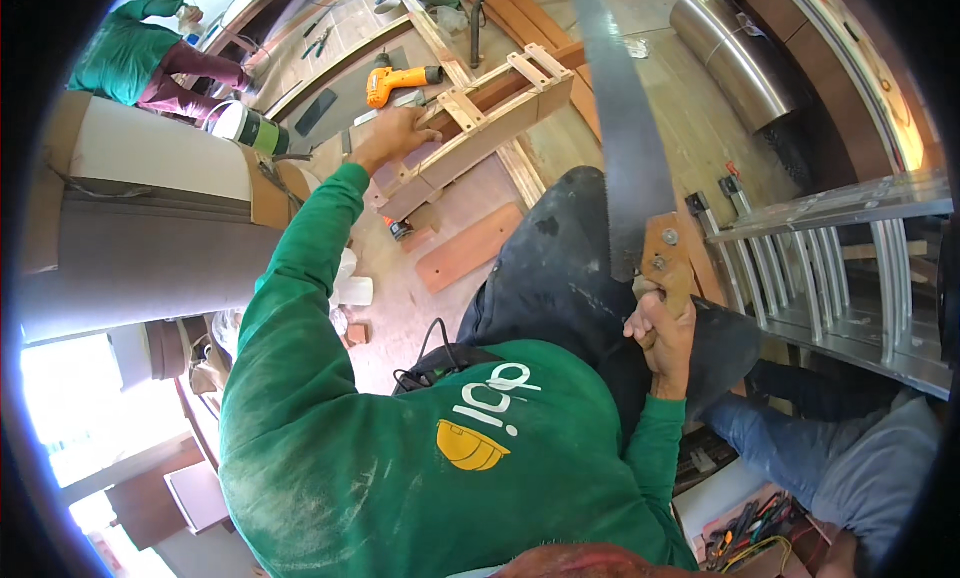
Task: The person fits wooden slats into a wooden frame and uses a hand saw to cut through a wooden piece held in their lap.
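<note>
The outstretched left hand (397,139) curls at a wooden frame (488,135), grip unclear; the right hand (664,330) clasps a handsaw (632,143) above the floor (712,128), near a ladder (850,207).

A wooden-handled saw (636,143) is held near a wooden frame (490,144).

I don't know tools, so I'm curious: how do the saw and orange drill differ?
The saw is in the right hand; the drill lies beyond the left hand, unheld. The saw has a long, flat grey blade; the drill is compact and bulky. The saw's handle is brown; the drill is mostly orange. Both are hand-held tools.
</note>
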`<state>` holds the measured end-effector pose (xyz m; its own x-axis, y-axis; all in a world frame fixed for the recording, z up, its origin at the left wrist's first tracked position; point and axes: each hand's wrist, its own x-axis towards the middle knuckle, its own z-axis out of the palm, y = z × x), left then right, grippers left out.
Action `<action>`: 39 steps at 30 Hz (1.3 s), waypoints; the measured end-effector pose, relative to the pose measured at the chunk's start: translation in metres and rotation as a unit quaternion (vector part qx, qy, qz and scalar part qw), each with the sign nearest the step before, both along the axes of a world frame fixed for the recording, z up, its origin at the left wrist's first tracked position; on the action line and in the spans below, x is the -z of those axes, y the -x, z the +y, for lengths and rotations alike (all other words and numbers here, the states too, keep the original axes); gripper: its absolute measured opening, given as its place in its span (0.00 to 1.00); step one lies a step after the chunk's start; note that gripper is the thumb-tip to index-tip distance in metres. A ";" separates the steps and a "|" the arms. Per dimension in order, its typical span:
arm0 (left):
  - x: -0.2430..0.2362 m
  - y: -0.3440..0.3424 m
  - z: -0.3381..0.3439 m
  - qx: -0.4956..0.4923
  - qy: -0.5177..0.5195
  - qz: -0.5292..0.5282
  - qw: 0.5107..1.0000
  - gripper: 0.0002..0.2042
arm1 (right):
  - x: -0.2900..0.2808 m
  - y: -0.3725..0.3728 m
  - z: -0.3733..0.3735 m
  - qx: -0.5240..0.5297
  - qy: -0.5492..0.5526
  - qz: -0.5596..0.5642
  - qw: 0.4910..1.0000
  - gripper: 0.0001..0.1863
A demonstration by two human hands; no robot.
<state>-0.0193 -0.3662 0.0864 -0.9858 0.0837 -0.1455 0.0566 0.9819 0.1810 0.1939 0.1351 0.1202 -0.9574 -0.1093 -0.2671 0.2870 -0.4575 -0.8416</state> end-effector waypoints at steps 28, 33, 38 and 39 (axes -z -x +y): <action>0.034 0.047 0.024 -0.200 0.003 -0.010 0.980 0.35 | -0.048 0.044 -0.108 -0.150 -0.411 0.171 0.883 0.13; 0.051 0.054 0.015 -0.180 -0.023 -0.026 0.983 0.34 | -0.045 0.039 -0.126 -0.164 -0.424 0.137 0.880 0.13; 0.059 0.059 0.003 -0.144 -0.039 -0.062 0.987 0.34 | -0.042 0.036 -0.128 -0.161 -0.425 0.150 0.878 0.14; 0.062 0.060 -0.002 -0.142 -0.054 -0.061 0.987 0.34 | -0.042 0.035 -0.129 -0.161 -0.428 0.160 0.875 0.14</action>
